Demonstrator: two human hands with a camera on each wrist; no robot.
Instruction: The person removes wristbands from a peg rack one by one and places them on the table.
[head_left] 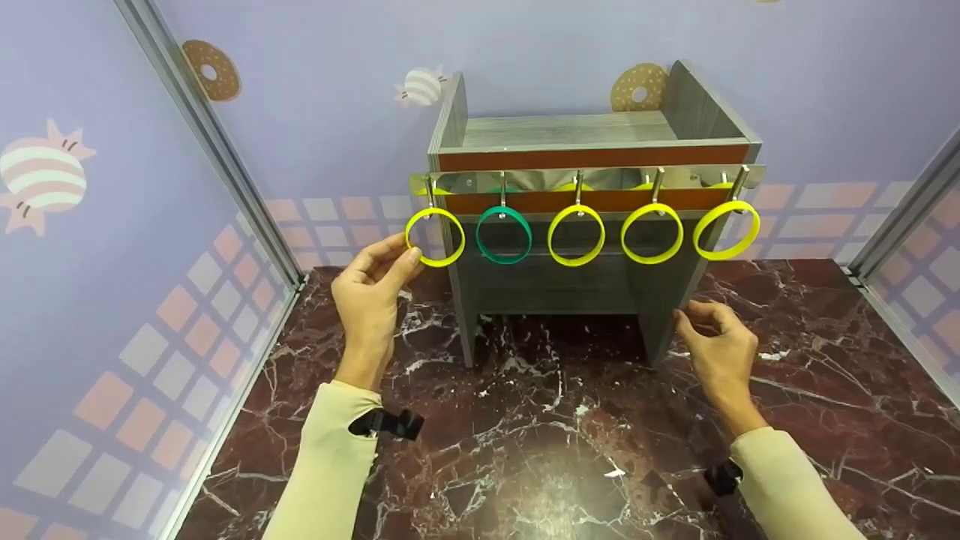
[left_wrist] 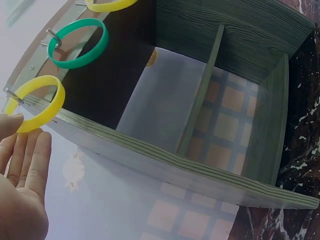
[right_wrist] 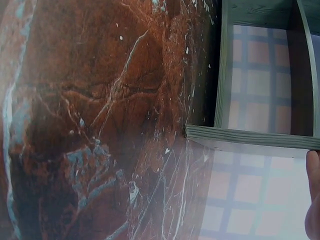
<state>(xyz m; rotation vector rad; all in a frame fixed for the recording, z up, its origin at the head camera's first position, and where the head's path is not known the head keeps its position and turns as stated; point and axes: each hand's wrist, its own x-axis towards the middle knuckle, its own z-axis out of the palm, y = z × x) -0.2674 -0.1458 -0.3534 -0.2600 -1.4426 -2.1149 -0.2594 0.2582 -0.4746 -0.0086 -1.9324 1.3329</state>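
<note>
My left hand [head_left: 375, 281] pinches the rim of the leftmost yellow ring [head_left: 442, 263] between thumb and fingers. That ring hangs at a metal peg on a shiny rail [head_left: 469, 181] across the front of a grey wooden shelf unit [head_left: 596, 139]. Beside it hangs a green ring [head_left: 504, 261], followed rightward by further yellow rings, among them a middle one [head_left: 576, 262]. Low at the unit's right side panel is my right hand [head_left: 720, 345], its fingers loosely bent. In the right wrist view a fingertip [right_wrist: 313, 167] meets the panel's edge; most of that hand lies outside the view.
The unit stands on a dark red marble-patterned surface [head_left: 525, 435]. A patterned lilac wall [head_left: 315, 112] rises behind it, and a metal-framed panel [head_left: 75, 247] borders the left side.
</note>
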